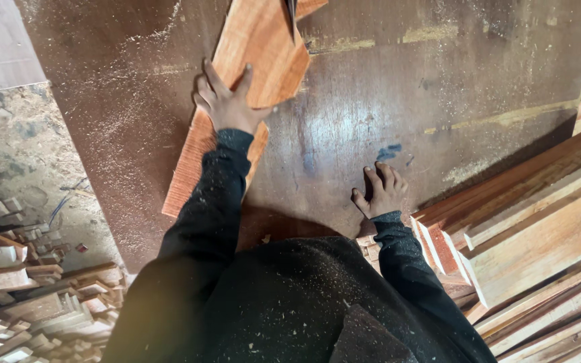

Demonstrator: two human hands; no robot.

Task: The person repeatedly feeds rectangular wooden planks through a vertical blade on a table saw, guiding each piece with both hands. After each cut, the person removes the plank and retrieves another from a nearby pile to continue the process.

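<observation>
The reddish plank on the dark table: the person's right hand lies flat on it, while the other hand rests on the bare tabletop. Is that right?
Not quite. The head view shows the left hand flat on the reddish plank; the right hand rests on the bare tabletop.

hands: 2 | reddish board [257, 60] on table: 1 | dark table [398, 101]: 1 | plank stacks: 2

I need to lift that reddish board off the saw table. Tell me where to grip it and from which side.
Grip the reddish board by its long left edge, near the end closest to you, coming in from the left. It lies flat and slanted on the table, with the left hand pressed on top. A dark blade-like point sits at its far end, so keep away from there. The right hand rests on the table.
</observation>
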